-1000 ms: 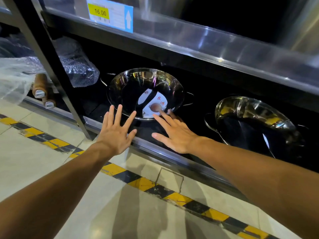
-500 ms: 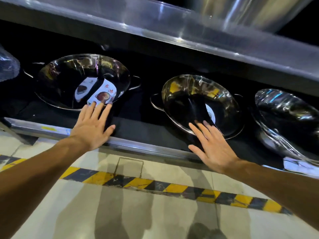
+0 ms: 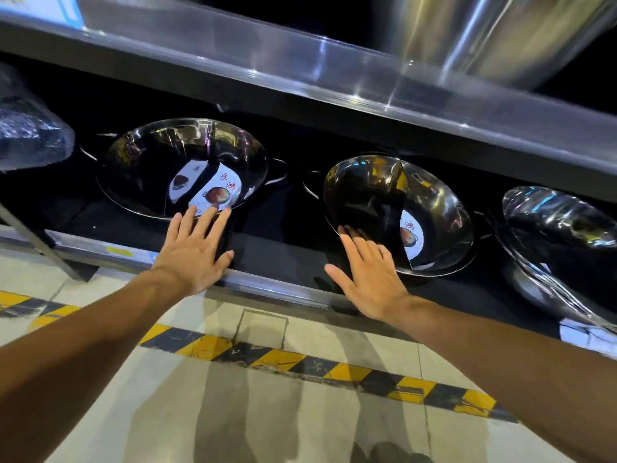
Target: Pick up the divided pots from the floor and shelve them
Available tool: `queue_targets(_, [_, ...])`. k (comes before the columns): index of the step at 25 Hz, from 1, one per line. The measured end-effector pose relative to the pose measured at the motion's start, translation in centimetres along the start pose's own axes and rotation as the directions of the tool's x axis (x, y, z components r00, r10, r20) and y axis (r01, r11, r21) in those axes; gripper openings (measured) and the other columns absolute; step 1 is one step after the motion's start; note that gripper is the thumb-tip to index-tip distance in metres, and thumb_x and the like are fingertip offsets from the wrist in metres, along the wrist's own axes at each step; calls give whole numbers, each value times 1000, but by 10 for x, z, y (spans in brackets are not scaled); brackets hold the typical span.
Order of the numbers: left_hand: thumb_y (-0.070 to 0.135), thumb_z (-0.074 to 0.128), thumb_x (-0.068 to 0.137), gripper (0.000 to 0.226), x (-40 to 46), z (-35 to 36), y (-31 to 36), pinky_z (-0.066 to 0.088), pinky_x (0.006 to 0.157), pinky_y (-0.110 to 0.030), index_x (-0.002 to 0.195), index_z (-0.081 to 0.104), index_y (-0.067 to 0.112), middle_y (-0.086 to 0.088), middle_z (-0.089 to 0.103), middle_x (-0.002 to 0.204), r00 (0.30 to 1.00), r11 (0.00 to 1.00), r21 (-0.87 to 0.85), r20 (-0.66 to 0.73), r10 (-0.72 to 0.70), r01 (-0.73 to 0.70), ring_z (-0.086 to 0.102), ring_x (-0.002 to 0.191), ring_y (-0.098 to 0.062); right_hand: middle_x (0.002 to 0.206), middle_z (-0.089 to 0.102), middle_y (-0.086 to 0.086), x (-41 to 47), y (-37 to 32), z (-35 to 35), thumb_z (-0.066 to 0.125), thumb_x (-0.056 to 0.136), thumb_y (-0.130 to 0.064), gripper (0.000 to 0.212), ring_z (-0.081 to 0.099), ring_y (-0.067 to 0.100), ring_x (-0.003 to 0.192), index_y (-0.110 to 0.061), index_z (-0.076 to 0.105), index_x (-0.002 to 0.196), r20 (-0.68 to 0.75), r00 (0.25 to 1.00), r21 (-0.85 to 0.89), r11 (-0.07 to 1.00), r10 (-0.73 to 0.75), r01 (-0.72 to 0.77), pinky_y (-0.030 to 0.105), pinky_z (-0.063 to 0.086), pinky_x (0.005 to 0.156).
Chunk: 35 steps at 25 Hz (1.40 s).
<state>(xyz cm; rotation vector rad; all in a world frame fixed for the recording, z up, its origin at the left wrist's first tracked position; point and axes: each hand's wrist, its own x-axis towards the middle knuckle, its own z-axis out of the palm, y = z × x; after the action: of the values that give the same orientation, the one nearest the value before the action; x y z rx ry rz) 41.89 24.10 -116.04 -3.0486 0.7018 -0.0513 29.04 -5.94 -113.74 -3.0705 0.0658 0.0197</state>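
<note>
Two shiny, round stainless-steel divided pots sat on the dark bottom shelf [image 3: 277, 228] of a metal rack. The left divided pot [image 3: 150, 155] lay nearly flat, a thin partition wall running through its bowl and a white paper label with red characters [image 3: 213, 190] inside. The right divided pot [image 3: 440, 208] stood tilted, its open face turned toward the camera, a similar label in its lower part. Small loop handles showed on both.

The left hand [image 3: 192, 253] was spread flat, fingers released and apart, fingertips at the near rim of the left pot, palm over the shelf's steel front edge [image 3: 267, 284]. It held nothing. The right hand [image 3: 370, 272] was likewise open and empty, fingers extended, tips reaching the near lower rim of the right pot; whether they pressed on the metal or merely hovered could not be told against the reflections.

To the far right sat a third glossy steel vessel [image 3: 564, 235] wrapped in clear film. At far left, a bundle in bubble wrap [image 3: 30, 132]. Above ran a brushed-steel upper shelf [image 3: 300, 71] bearing a large steel basin [image 3: 500, 35]. Yellow-and-black hazard tape [image 3: 300, 360] crossed the pale tiled floor [image 3: 167, 412] before the rack.
</note>
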Motion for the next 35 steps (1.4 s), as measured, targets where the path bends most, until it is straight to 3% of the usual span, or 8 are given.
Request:
queue_targets(3, [53,31,97,78,-1,0,2,3,121,-51,157,-6,20,-8,14,163,999,1000,-1,-32,-20,20,11,148,-37,168,15,-1,-7,5,4,18,102,-62,75,6,21,155,-20,5,162,-30,999,-114,993,-17,14,47,6,125])
queue_targets(7, [50,34,96,77,-8,6,-3,6,120,-54,157,2,18,-12,24,158,995,998,40,-88,-45,49,22,142,-38,165,22,-2,-12,9,9,19,101,-61,74,14,21,154,-21,6,162,-60,997,-154,987,-46,36,47,10,124])
queue_targets(13, [55,21,97,75,-5,10,-7,-4,122,-52,154,-16,25,-10,-7,166,998,999,23,-47,-47,48,-10,151,-34,168,16,-4,-11,7,3,21,101,-61,74,6,19,155,-21,6,162,-42,998,-112,993,-39,34,46,6,125])
queue_targets(21, [55,22,97,73,-13,13,-21,-8,120,-53,152,-20,31,-4,-18,165,998,996,-69,-19,-51,50,-20,150,-30,169,8,-3,-30,21,11,18,100,-66,76,4,26,156,-27,-9,161,-19,1000,-121,993,14,-16,50,-2,125])
queue_targets(25, [58,16,96,70,-12,4,-21,-10,120,-52,151,-21,35,-1,-18,165,998,997,-57,12,-59,59,-20,150,-31,167,14,-1,-23,9,0,25,102,-60,73,5,23,155,-24,5,162,-87,995,-53,998,40,-44,52,-2,124])
queue_targets(28, [59,13,96,68,-16,-10,-23,-10,120,-53,154,-12,36,1,-10,166,1000,1000,-13,6,-9,9,-15,151,-29,163,28,0,1,-21,-15,37,103,-52,66,18,22,151,-21,23,159,-177,981,31,995,-86,93,51,12,123])
queue_targets(31, [57,18,97,67,-19,-38,-33,-7,121,-51,157,-1,32,1,3,167,1000,999,-34,-17,-1,0,-6,152,-27,161,32,-1,40,-68,-27,42,102,-50,65,32,21,143,-22,25,159,-168,965,104,970,-200,220,45,27,117])
queue_targets(35, [57,22,98,66,-67,-65,-53,-4,122,-51,157,13,29,0,10,166,994,993,-100,-78,-76,69,0,152,-28,163,30,1,61,-144,-27,49,102,-45,65,22,23,151,-19,29,157,-178,891,200,872,-417,448,45,22,121])
